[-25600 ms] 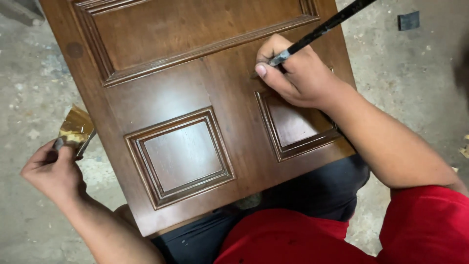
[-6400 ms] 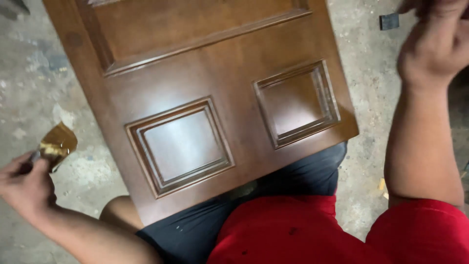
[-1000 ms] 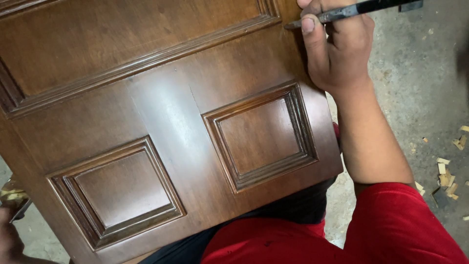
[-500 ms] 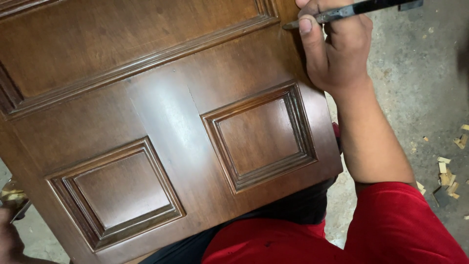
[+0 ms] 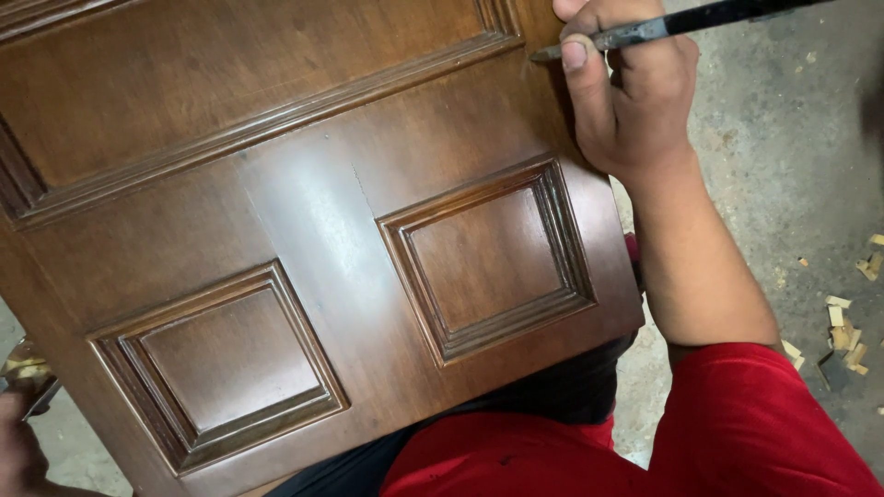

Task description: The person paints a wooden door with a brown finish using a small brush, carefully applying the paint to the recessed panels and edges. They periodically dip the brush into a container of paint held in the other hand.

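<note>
A glossy dark-brown wooden door panel [image 5: 304, 212] with two small raised square panels rests tilted across my lap. My right hand [image 5: 635, 101] is at the panel's upper right edge, shut on a thin black-handled brush [image 5: 700, 18] whose tip touches the moulding near the corner. My left hand [image 5: 14, 456] shows only as a sliver at the bottom left edge, beside a small gold-stained container [image 5: 23, 368]; the door hides most of both, so its grip is unclear.
Grey concrete floor [image 5: 783, 156] lies to the right, with pale wood chips [image 5: 843, 322] scattered near my red sleeve [image 5: 764, 423]. My dark trousers [image 5: 552, 396] show under the panel's lower edge.
The right hand and brush tip have shifted very slightly along the panel's top right corner. The view has barely moved.
</note>
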